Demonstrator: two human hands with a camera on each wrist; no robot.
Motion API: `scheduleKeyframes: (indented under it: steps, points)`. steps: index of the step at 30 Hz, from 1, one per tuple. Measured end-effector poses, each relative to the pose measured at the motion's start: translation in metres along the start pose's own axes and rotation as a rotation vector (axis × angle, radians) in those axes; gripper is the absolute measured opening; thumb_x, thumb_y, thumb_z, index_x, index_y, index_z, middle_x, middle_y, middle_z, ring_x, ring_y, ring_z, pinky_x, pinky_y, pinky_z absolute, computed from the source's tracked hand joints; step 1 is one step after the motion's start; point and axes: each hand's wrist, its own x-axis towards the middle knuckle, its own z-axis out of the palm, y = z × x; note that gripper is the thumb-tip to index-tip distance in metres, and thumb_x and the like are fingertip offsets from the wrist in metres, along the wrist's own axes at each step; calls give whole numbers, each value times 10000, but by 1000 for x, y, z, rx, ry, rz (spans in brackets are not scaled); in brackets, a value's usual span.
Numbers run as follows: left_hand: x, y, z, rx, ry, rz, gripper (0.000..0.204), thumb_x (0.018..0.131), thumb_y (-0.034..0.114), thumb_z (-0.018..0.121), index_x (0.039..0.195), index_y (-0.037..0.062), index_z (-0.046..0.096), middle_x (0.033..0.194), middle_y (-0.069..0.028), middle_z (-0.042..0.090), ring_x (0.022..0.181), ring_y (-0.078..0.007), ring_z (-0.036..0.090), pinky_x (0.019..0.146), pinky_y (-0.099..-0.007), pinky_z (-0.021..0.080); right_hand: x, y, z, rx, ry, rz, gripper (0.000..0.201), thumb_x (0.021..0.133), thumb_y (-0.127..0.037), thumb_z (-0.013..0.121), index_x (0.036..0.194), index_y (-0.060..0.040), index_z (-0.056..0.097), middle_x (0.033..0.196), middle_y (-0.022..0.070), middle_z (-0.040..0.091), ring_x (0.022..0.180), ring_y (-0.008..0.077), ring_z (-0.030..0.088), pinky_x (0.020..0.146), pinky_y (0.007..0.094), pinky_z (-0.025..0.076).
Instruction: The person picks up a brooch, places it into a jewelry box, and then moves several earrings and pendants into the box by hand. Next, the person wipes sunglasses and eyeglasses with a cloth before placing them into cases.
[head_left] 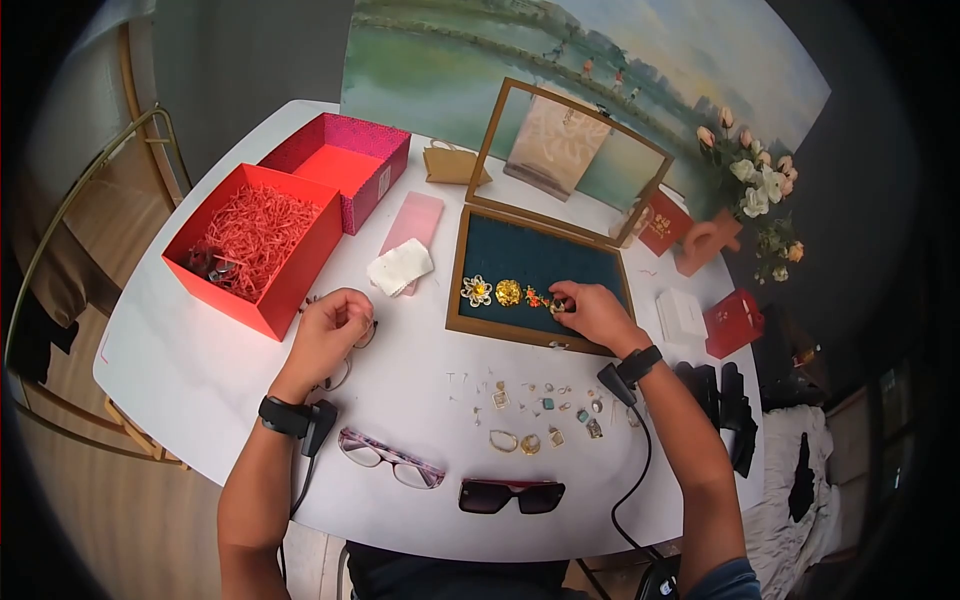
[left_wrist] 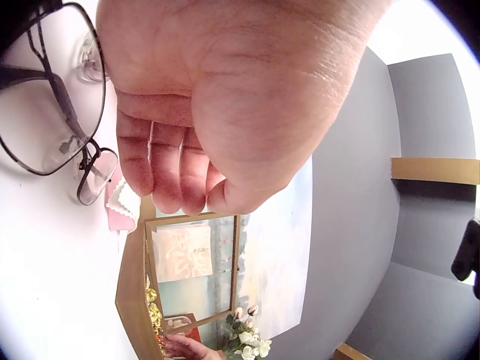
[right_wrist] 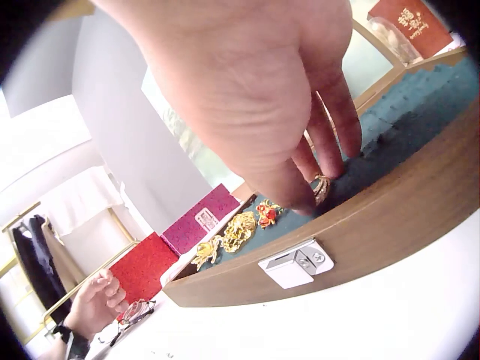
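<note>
My right hand [head_left: 600, 316] reaches into the wooden display case [head_left: 452, 322], its glass lid raised. Between thumb and fingers it pinches a small gold ornament [right_wrist: 322, 189], seen in the right wrist view low over the dark teal lining [head_left: 540, 250]. To its left lie a silver flower brooch with a yellow centre [head_left: 477, 291], a round gold brooch [head_left: 508, 292] and a red-and-gold brooch [head_left: 534, 297]. My left hand [head_left: 332, 334] hangs with loosely curled fingers, holding nothing. Beside it in the left wrist view are black-framed glasses [left_wrist: 75, 112].
Several rings and earrings [head_left: 548, 404] lie before the case. Patterned glasses [head_left: 390, 460] and sunglasses [head_left: 512, 497] sit near the front edge. A red box [head_left: 318, 275] with shredded paper stands left, a white cloth [head_left: 400, 265] on a pink box, a white box [head_left: 681, 315] right.
</note>
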Motion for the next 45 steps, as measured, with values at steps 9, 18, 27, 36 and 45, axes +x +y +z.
scheduleKeyframes:
  steps: [9, 18, 27, 36, 45]
  points:
    - [0, 2, 6, -21, 49, 27, 35, 927, -2, 536, 916, 5, 569, 759, 28, 511, 652, -59, 458, 588, -219, 378, -9, -5, -3, -11, 3, -44, 474, 790, -82, 741, 1245, -38, 617, 1135, 134, 661, 914, 261, 669, 844, 342, 540]
    - [1, -3, -1, 9, 13, 23, 49, 945, 23, 545, 920, 30, 588, 840, 16, 574, 757, -60, 547, 675, -223, 473, -82, -96, 11, 38, -380, -333, 321, 825, -233, 739, 1083, -66, 646, 951, 107, 665, 927, 294, 645, 797, 382, 524]
    - [1, -2, 4, 42, 83, 27, 55, 924, -16, 529, 917, 0, 581, 795, 11, 556, 689, -56, 504, 609, -222, 422, -108, -107, 44, -19, -467, -457, 114, 871, -179, 671, 893, -69, 657, 971, 70, 590, 919, 261, 625, 757, 380, 522]
    - [1, 1, 6, 9, 52, 40, 65, 927, -18, 528, 932, 5, 589, 783, 23, 555, 677, -63, 503, 617, -225, 428, -46, -32, -21, 132, 2, -56, 80, 789, -133, 724, 817, -63, 697, 941, 114, 622, 891, 277, 630, 787, 347, 513]
    - [0, 0, 2, 34, 62, 17, 63, 938, -5, 534, 907, 33, 573, 820, 15, 560, 715, -67, 542, 650, -228, 468, -20, 31, 6, -2, 72, 173, 188, 787, -140, 757, 866, -4, 654, 837, 143, 613, 808, 303, 614, 723, 389, 491]
